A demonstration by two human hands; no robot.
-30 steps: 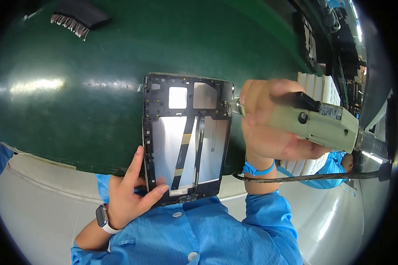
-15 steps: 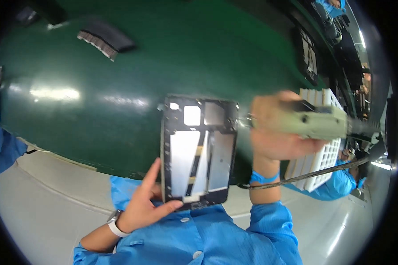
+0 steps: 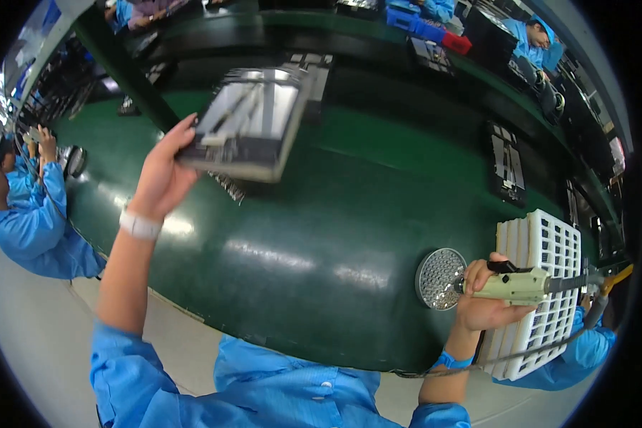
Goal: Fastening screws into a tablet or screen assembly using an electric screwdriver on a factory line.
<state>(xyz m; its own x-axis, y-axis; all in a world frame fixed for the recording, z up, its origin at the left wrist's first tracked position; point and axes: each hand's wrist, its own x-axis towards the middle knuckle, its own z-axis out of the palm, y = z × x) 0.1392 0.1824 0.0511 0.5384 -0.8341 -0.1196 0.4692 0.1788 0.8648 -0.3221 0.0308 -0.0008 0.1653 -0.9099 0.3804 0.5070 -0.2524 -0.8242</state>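
Note:
My left hand (image 3: 165,171) is closed on the near left edge of a tablet housing (image 3: 246,125), blurred by motion and tilted above the far left of the bench. The housing is dark-framed with silvery panels inside. At the right, my right hand (image 3: 481,299) wraps round a pale green electric screwdriver (image 3: 517,287) lying nearly level, its tip pointing left. That tip is at a round, shallow dish (image 3: 441,277) with a perforated face, holding small shiny bits; whether it touches one I cannot tell.
A white grid-like plastic rack (image 3: 542,285) stands just right of my right hand. More tablet housings (image 3: 506,162) lie at the far side. Co-workers in blue (image 3: 32,214) sit at the left and beyond. A green post (image 3: 125,68) rises at the far left. A cable (image 3: 521,354) crosses my right wrist.
My left hand has carried the tablet housing from in front of me to the far left. My right hand has moved the screwdriver away to the right, down to the round dish. The view has shifted.

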